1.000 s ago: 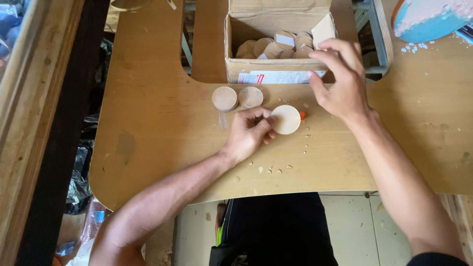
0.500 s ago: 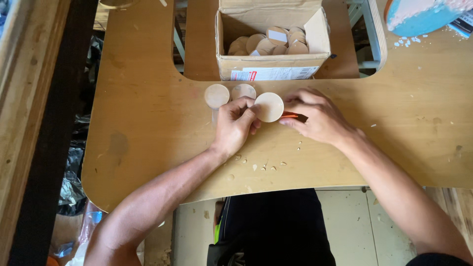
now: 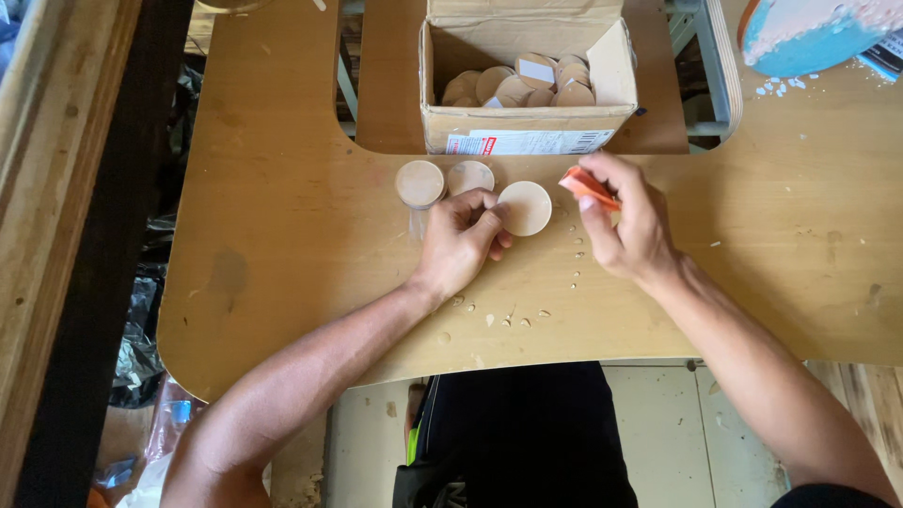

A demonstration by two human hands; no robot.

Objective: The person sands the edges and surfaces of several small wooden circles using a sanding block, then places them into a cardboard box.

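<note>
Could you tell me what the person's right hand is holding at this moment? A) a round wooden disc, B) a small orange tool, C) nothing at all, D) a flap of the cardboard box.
B: the right hand pinches a small orange tool between its fingertips, just right of the round wooden disc.

A box [image 3: 527, 113] sits in a cut-out at the far edge of the table [image 3: 301, 254], with discs [image 3: 513, 87] lying inside it. Just before the box, on the table, three more discs lie in a row: one [image 3: 419, 182] towards the box's left corner, one [image 3: 469, 176] right of that, and a third [image 3: 526, 208] further right and nearer the person. The left hand [image 3: 461, 243] touches the third disc from its left. The right hand [image 3: 628, 226] lies right of that disc, before the box's right corner, holding a tool [image 3: 587, 185]. Chips [image 3: 513, 315] lie scattered on the table before both hands
</note>
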